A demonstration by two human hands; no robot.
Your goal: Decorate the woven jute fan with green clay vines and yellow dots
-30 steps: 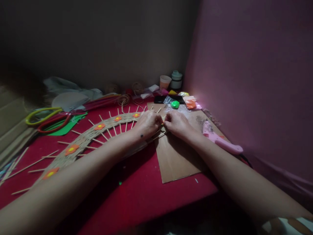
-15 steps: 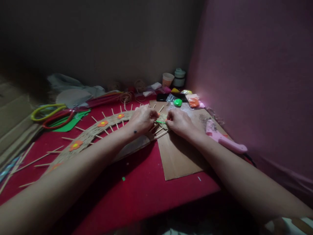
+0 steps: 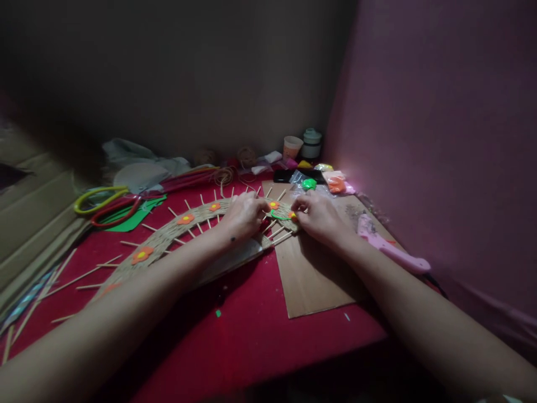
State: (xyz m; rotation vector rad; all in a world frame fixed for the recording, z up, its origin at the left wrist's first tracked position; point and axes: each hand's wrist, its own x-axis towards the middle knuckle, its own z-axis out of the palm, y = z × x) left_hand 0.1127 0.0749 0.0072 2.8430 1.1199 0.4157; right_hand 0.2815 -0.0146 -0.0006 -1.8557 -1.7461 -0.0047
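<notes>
A curved woven band of twine on thin wooden sticks arcs across the table, with orange flowers with yellow middles along it. Near its right end lies a thin green strand, seemingly soft clay, curling between two flowers. My right hand pinches the strand's right end with thumb and forefinger, close over the last flower. Beside the strand's left end is my left hand, its fingers curled closed above the band; what they hold, if anything, is hidden.
Under the band's right end is a cardboard sheet, with a pink glue gun at its right. Red and yellow-handled scissors lie left on green sheet. Clay packets, a paper cup and a jar stand behind.
The camera view has shifted slightly. My hands have moved a little apart, and the green strand now shows as a longer curve, its left end clear of my left fingertips.
</notes>
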